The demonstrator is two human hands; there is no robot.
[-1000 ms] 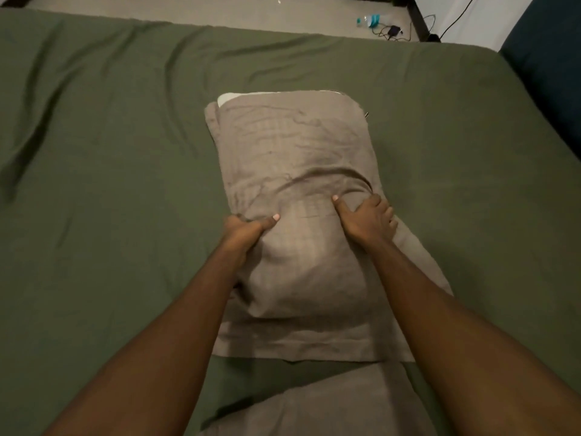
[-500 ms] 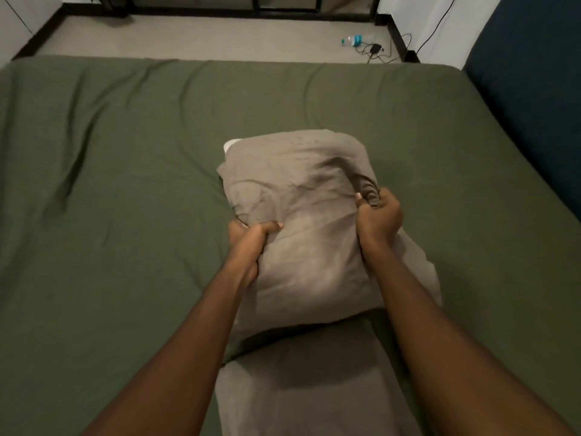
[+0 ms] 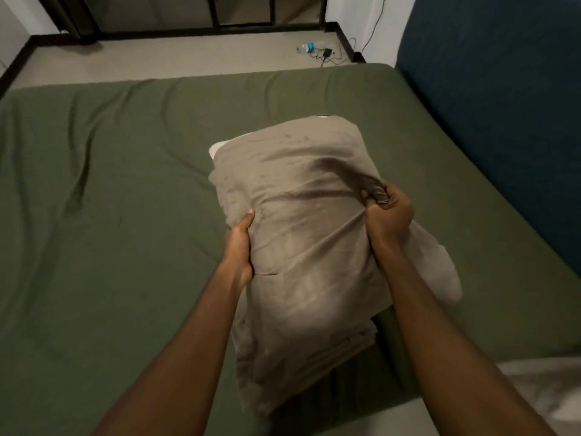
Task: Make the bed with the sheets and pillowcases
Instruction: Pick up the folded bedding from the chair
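Pillow: I see it mid-bed over the green sheet, inside the grey case — one white corner shows far left.
Left hand: grips the case's left edge, thumb on top.
Right hand: fingers curled tight round a bunched fold — right edge.
Near right: another grey cloth.

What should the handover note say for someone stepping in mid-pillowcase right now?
Left hand: grip on the left edge of the pillowcase.
Right hand: grip on bunched pillowcase fabric at the right.
The pillow, held over the green sheet, shows one white corner at far left.
Done: green sheet spread; case nearly on.
Left: probably cover that corner, then set the pillow by the blue headboard.
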